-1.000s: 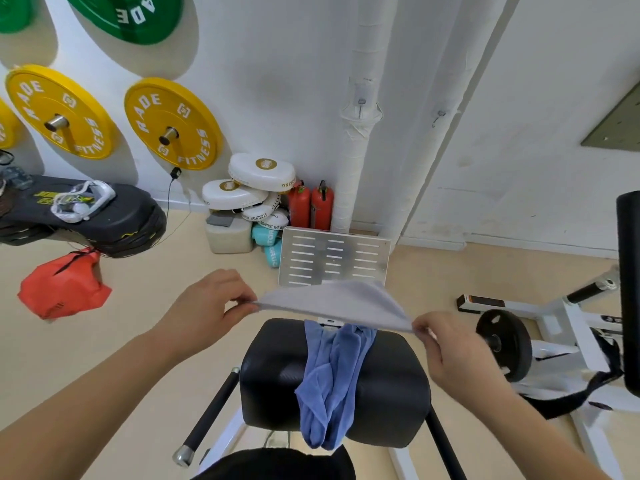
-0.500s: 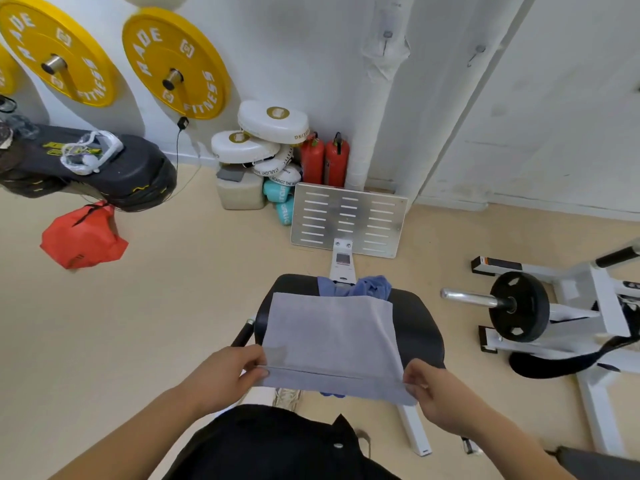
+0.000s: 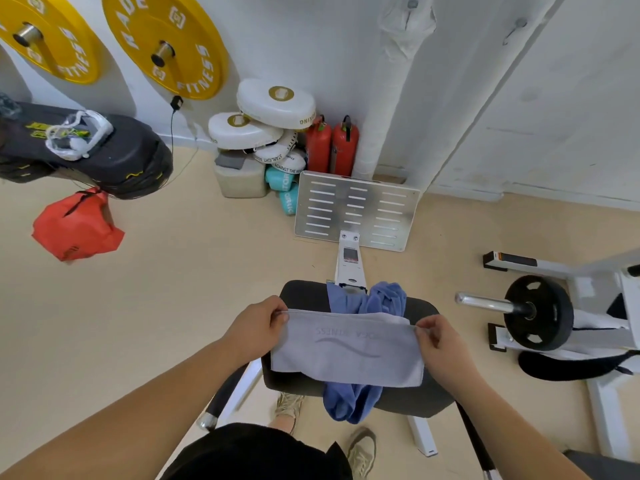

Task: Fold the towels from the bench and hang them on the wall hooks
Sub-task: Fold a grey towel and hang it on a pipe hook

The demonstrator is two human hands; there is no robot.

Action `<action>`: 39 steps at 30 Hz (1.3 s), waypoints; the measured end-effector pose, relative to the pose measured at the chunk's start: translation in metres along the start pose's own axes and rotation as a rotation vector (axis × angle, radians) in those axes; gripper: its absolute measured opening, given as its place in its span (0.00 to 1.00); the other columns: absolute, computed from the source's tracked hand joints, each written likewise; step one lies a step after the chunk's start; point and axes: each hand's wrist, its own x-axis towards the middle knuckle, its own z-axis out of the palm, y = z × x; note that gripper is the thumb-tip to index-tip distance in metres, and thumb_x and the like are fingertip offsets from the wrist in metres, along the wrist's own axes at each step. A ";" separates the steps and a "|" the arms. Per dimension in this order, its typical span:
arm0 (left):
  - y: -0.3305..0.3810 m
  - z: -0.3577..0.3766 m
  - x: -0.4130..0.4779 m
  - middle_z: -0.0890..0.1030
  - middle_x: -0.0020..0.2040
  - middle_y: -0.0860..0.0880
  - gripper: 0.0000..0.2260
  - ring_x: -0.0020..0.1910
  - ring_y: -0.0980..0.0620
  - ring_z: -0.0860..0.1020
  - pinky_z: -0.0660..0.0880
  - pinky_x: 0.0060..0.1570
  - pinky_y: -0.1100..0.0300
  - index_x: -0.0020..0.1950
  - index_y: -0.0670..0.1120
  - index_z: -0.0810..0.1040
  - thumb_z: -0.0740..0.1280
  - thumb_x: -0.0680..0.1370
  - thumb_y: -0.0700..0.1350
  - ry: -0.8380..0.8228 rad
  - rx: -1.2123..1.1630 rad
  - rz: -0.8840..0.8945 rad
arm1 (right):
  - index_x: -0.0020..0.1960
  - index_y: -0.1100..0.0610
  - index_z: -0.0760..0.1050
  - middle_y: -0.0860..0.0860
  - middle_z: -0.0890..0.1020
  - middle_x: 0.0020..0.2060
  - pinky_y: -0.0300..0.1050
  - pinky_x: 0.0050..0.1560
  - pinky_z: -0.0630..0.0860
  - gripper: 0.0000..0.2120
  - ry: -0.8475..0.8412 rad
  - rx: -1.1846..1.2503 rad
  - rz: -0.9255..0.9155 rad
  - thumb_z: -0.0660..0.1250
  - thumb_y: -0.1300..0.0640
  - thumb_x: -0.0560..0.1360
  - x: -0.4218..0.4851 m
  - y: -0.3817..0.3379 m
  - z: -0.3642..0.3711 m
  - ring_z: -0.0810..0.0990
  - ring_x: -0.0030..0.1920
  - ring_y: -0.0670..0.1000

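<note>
Folding status: I judge the grey towel (image 3: 346, 351) to be partway folded. It looks doubled into a wide band, though I cannot confirm the layer count.
Grey towel location: spread across the bench pad (image 3: 301, 296), lying on top of the blue towel (image 3: 382, 299).
Left hand (image 3: 256, 327): thumb and curled fingers pinch the towel's far-left corner.
Right hand (image 3: 440, 341): thumb and fingers pinch the far-right corner.
Blue towel: bunched and unfolded, draped over the pad with one end hanging off the near edge. Neither hand touches it.
Wall fittings (image 3: 518, 24): small pegs on the white wall ahead, possibly the hooks. Nothing hangs on them.
Remaining, by my estimate: finish folding and hang the grey towel, then fold and hang the blue towel.
</note>
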 end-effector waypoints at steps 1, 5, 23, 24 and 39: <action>-0.003 0.001 0.010 0.81 0.48 0.53 0.04 0.45 0.53 0.78 0.71 0.41 0.64 0.53 0.54 0.74 0.60 0.84 0.49 -0.011 0.003 -0.017 | 0.55 0.51 0.74 0.50 0.81 0.39 0.40 0.40 0.72 0.03 -0.003 0.001 0.012 0.63 0.54 0.83 0.009 -0.002 0.002 0.80 0.41 0.50; -0.010 0.003 0.046 0.81 0.46 0.53 0.04 0.45 0.52 0.79 0.71 0.42 0.63 0.53 0.54 0.74 0.60 0.83 0.50 -0.067 0.040 -0.075 | 0.55 0.51 0.75 0.49 0.82 0.42 0.38 0.38 0.71 0.03 -0.029 -0.013 0.073 0.64 0.53 0.82 0.040 -0.004 0.009 0.80 0.42 0.49; -0.017 0.020 0.066 0.81 0.58 0.50 0.17 0.55 0.50 0.80 0.79 0.58 0.57 0.62 0.51 0.77 0.70 0.74 0.51 -0.311 0.099 -0.239 | 0.54 0.54 0.80 0.53 0.84 0.48 0.49 0.53 0.80 0.06 -0.216 -0.067 0.263 0.69 0.57 0.77 0.070 0.002 0.025 0.81 0.50 0.55; -0.015 0.018 0.063 0.82 0.52 0.50 0.13 0.51 0.50 0.80 0.80 0.53 0.57 0.56 0.51 0.78 0.70 0.72 0.50 -0.299 0.087 -0.263 | 0.51 0.53 0.79 0.54 0.83 0.46 0.47 0.49 0.80 0.04 -0.229 -0.048 0.273 0.70 0.58 0.76 0.066 0.000 0.024 0.81 0.48 0.55; -0.022 -0.021 -0.020 0.81 0.46 0.48 0.07 0.47 0.46 0.80 0.76 0.44 0.57 0.49 0.48 0.75 0.68 0.80 0.51 0.229 -0.474 -0.282 | 0.53 0.52 0.71 0.57 0.78 0.50 0.59 0.55 0.81 0.06 -0.184 0.268 0.209 0.66 0.57 0.78 0.005 -0.034 0.038 0.80 0.54 0.60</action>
